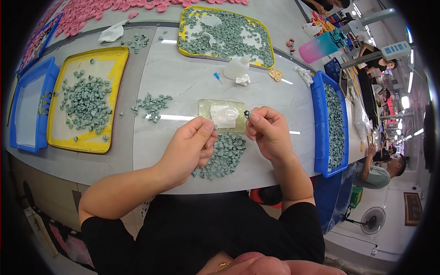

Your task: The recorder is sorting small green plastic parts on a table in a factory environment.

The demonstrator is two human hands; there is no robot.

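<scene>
Pinching in the right hand (pixel 270 133), thumb against forefinger, a small green piece (pixel 247 113) with a dark end; too small to read in exact shape, and partly covered by the fingertips. Holding the left hand (pixel 195 137) narrow, thumb pressed to curled forefinger, near the right but apart from it. Can see a greyish-green sliver (pixel 216 128) at that thumb's tip, yet cannot tell whether gripped or merely behind.

Showing between the hands, only in part, a translucent yellowish slab (pixel 201 110); bearing white paper (pixel 216 120) and a clear round thing (pixel 232 113), hard to make out against the shine. Can make out nearer the body a heap of green pieces (pixel 227 153) on the pale table (pixel 151 137), covered at its left by the left hand.

Can see beyond the slab a white bottle (pixel 234 69), with crumpled tissue (pixel 243 80) over its lower front, and a blue tip (pixel 217 77). Can find more green pieces in the left yellow tray (pixel 117 91), the far yellow tray (pixel 220 58) and the blue tray (pixel 320 128) at right, too crowded to count. Losing the pink pieces (pixel 91 18) past the upper edge, cut off there.
</scene>
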